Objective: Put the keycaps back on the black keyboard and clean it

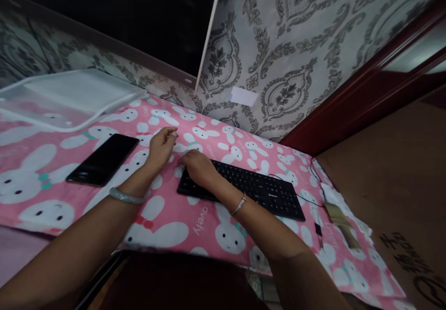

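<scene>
My left hand is raised over the pink cloth between a black phone and the keyboard, its fingers curled and close together; whatever they may hold is too small to make out. My right hand is over the left end of a black keyboard, with its fingers bent toward my left hand. Its fingertips are blurred, and the hand and forearm hide part of the keys. The black phone lies face up to the left of my left hand.
A pink rabbit-print cloth covers the table. At the back stands a large dark screen, with a clear plastic lid or tray at left. Thin cables, an olive-coloured item and a cardboard box are at right.
</scene>
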Tool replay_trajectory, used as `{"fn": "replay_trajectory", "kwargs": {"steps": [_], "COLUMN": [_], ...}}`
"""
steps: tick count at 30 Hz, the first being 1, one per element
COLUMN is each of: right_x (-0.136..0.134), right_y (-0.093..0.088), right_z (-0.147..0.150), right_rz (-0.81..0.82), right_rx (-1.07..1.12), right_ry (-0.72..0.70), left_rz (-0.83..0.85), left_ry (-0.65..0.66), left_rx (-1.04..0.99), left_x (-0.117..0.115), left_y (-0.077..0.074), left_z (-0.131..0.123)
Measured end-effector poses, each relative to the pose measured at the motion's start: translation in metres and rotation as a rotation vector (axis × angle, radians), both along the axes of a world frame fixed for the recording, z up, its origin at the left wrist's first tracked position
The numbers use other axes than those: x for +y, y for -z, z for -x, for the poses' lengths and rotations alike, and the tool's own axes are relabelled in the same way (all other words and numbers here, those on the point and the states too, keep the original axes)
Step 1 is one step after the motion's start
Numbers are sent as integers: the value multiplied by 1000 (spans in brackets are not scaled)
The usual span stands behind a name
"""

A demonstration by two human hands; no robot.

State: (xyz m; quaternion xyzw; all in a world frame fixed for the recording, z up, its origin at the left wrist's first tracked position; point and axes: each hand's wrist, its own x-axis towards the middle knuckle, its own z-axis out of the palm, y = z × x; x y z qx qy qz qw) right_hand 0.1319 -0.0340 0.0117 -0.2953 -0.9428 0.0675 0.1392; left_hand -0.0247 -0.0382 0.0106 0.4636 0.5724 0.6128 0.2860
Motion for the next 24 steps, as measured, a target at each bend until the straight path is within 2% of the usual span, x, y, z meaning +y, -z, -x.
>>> {"fn": "replay_trajectory", "kwargs": {"steps": [2,6,9,11,15,24], "right_x": [-21,-63,-81,-86,-95,-125], "right_y": [4,4,2,3,9,23], "right_z": [-3,-22,-51,-77,-143,-305], "right_rz": [-23,-67,-84,-88,-92,-143], "right_rx": [-62,-85,-82,-83,-60,-57], "right_ry": [-116,-263,-339,-334,-187,263], "left_rz": [-2,6,17,23,43,113], "left_ry": [1,3,-3,1,19,73], "left_rx": [-4,-7,-2,5,19,83], "left_x": [0,2,3,3,2,-1], "left_y": [0,1,2,3,4,1], "left_z": [0,-1,-3,-5,-7,-13]}}
